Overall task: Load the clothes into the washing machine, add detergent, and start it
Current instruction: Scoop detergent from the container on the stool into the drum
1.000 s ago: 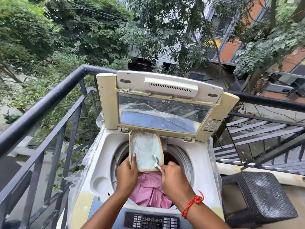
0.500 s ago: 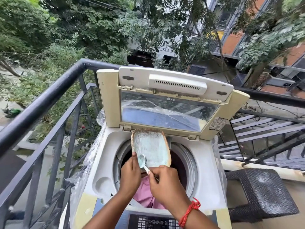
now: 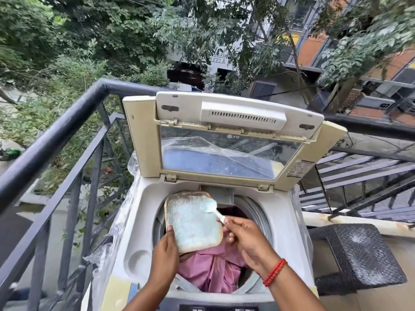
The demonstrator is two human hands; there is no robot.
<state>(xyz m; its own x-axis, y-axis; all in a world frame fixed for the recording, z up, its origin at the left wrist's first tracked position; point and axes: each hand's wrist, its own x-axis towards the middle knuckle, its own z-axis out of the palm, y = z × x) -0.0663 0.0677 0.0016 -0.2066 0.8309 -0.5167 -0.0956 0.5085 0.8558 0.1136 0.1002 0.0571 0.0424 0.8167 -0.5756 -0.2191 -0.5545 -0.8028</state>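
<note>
A top-loading washing machine (image 3: pixel 143 212) stands in front of me with its lid (image 3: pixel 224 140) propped upright. Pink clothes (image 3: pixel 213 270) fill the near part of the drum. Over the drum opening my left hand (image 3: pixel 165 254) grips the near edge of a flat rectangular container (image 3: pixel 193 223) that holds pale blue detergent powder. My right hand (image 3: pixel 244 239) pinches the handle of a small white spoon (image 3: pixel 212 208), whose bowl carries powder at the container's far right corner.
A black metal railing (image 3: pixel 56 135) runs along the left and behind the machine. A dark wicker stool (image 3: pixel 359 257) stands to the right. Clear plastic wrap (image 3: pixel 107 250) hangs on the machine's left side. The control panel (image 3: pixel 220 307) lies at the bottom edge.
The spoon has moved from the container's near left edge to its far right corner, and now holds powder. The view has shifted closer to the machine.
</note>
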